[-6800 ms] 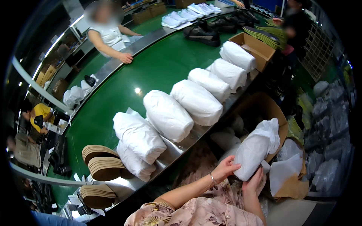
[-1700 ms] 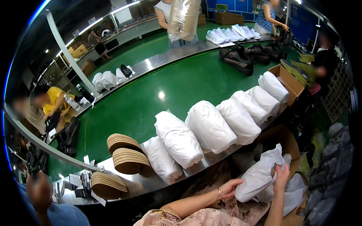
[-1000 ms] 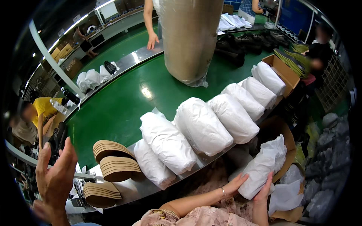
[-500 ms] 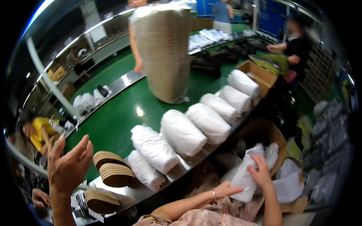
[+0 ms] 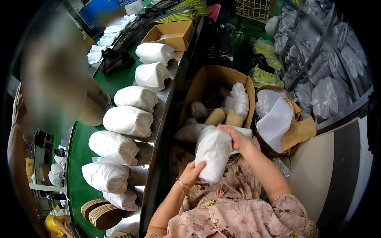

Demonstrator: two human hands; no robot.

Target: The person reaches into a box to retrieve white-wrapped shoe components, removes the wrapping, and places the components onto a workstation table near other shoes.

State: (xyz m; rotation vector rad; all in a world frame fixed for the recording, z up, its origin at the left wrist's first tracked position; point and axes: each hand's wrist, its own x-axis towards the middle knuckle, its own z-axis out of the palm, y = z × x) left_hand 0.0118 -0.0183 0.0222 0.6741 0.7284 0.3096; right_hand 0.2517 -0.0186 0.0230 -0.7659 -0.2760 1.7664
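Note:
A bundle wrapped in white paper (image 5: 214,152) is held tilted in front of my body. My left hand (image 5: 192,173) is closed on its lower end, with the thumb on top. At the upper right end, my right hand (image 5: 239,139) grips it, fingers partly hidden behind. Just beyond stands an open cardboard box (image 5: 250,93) with white-wrapped pieces and tan stacks of curved insoles (image 5: 216,116) inside. To my left, a row of similar white bundles (image 5: 127,121) lies along the metal edge of the green conveyor (image 5: 77,152).
Tan insole stacks (image 5: 105,216) sit at the conveyor's near end. A smaller carton (image 5: 180,37) stands at its far end, near dark shoes (image 5: 116,60). A blurred co-worker (image 5: 51,71) is close on the left. Bagged items (image 5: 327,97) fill a rack at right.
My view has swung right and down. The bundle is still in both my hands, now near the middle of the view. The raised hand of another person at left has left the view.

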